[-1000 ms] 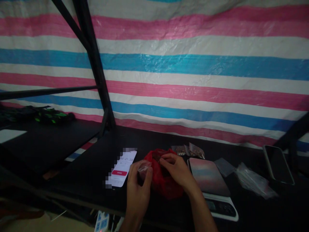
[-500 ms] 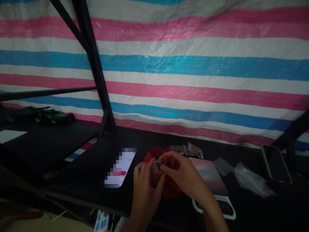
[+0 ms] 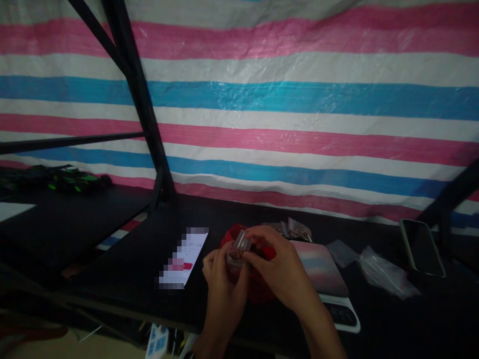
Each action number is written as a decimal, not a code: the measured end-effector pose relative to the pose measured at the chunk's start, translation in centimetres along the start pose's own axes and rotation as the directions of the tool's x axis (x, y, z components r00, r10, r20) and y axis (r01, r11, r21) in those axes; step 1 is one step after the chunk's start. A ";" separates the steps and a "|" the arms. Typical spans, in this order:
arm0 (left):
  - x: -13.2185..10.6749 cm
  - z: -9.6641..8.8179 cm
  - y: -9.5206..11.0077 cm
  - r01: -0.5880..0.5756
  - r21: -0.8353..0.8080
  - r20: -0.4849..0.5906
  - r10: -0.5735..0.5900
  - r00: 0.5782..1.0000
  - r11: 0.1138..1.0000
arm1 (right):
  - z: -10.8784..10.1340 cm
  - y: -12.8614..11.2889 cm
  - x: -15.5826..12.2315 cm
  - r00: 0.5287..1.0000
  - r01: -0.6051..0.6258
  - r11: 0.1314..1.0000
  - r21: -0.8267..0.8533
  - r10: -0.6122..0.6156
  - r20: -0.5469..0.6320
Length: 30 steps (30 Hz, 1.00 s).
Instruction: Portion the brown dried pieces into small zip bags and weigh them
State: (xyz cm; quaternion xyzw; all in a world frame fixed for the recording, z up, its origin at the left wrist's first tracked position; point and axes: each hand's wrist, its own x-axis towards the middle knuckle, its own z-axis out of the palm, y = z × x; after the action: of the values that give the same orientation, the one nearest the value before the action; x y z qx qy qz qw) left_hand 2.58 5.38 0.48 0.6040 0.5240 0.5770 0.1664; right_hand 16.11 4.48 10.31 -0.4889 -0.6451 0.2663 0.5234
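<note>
My left hand [image 3: 225,284] is wrapped round a small clear plastic bag [image 3: 234,267], its mouth facing up. Between the thumb and fingers of my right hand [image 3: 277,264] is a small clear cup-like plastic piece [image 3: 243,241], tilted at the bag's mouth; its exact kind is hard to make out. Brownish bits show near the bag's opening. Under and behind both hands lies a red bag [image 3: 262,291], open, with dark contents partly hidden by my right hand. A flat scale [image 3: 324,269] with a shiny pinkish plate and white front sits beside my right forearm.
Filled clear bags [image 3: 299,230] lie behind the scale. Flat plastic bags [image 3: 385,273] and a leaning phone [image 3: 422,248] are to the right. A lit phone [image 3: 183,262] lies left on the black tabletop [image 3: 123,264]. A black metal post [image 3: 144,112] stands before the striped sheet.
Both hands have shifted slightly left in view along with the whole scene. The clear cup-like piece now stands more upright and shows more plainly at the bag's mouth.
</note>
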 end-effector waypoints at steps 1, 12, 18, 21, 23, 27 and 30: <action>0.0 -0.1 0.2 0.016 -0.027 -0.011 -0.016 1.000 0.999 | -0.1 0.2 0.1 0.999 -0.007 1.000 -0.022 0.006 -0.046; 0.4 -1.2 0.5 0.149 -0.087 0.002 -0.149 0.989 0.985 | 1.2 3.1 0.2 0.944 -0.275 0.721 -0.636 0.327 -0.037; 0.9 -1.3 -0.5 0.222 -0.166 0.076 -0.211 0.974 0.961 | 3.7 3.1 1.5 0.939 -0.340 0.715 -0.611 0.298 -0.173; 0.8 -1.6 -1.1 0.274 -0.239 0.136 -0.247 0.959 0.932 | 4.5 3.4 2.4 0.933 -0.356 0.717 -0.599 0.300 -0.196; 0.8 -1.8 -1.3 0.277 -0.253 0.146 -0.246 0.958 0.927 | 4.9 3.7 2.9 0.934 -0.354 0.727 -0.588 0.311 -0.177; 1.5 -2.1 -1.2 0.224 -0.235 0.064 -0.215 0.974 0.946 | 5.3 4.5 3.2 0.946 -0.314 0.814 -0.489 0.310 -0.091; 2.5 -1.7 -0.9 0.264 -0.277 0.099 -0.246 0.964 0.924 | 5.5 4.8 3.2 0.948 -0.306 0.859 -0.411 0.314 -0.048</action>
State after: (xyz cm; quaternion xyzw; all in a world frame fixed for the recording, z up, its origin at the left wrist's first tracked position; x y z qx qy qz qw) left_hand 0.15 7.07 1.53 0.5177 0.5032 0.6013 0.3423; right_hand 12.71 10.18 5.81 -0.6831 -0.6050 0.2094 0.3516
